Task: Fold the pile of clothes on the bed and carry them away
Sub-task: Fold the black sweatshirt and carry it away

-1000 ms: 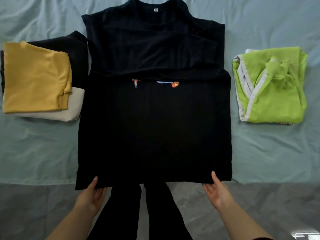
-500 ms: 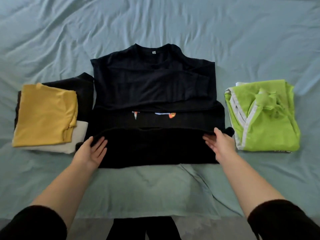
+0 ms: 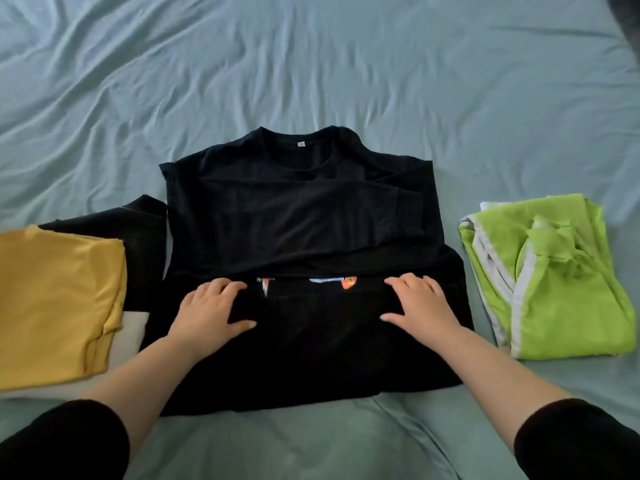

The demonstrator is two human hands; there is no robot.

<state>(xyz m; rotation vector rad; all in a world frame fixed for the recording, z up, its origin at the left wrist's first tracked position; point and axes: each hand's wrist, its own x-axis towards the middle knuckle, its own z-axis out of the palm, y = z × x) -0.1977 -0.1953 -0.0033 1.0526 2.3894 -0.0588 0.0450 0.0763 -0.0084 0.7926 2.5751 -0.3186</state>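
A black T-shirt (image 3: 298, 223) lies in the middle of the bed with its collar at the far end, its sleeves folded in and its bottom part folded up over the body. A strip of coloured print shows at the fold's edge. My left hand (image 3: 207, 310) lies flat on the folded-up part at the left, fingers pointing away from me. My right hand (image 3: 420, 308) presses flat on the same layer at the right. Neither hand grips the cloth.
A folded stack sits at the left: a mustard garment (image 3: 55, 303) on a white one (image 3: 128, 344) and a black one (image 3: 138, 230). A lime green garment with grey trim (image 3: 554, 278) lies folded at the right. The wrinkled blue-grey sheet (image 3: 311, 64) stretches beyond.
Both hands carried the shirt's bottom hem from the bed's near edge up over the body. They have since moved inward along the fold and now lie flat on it.
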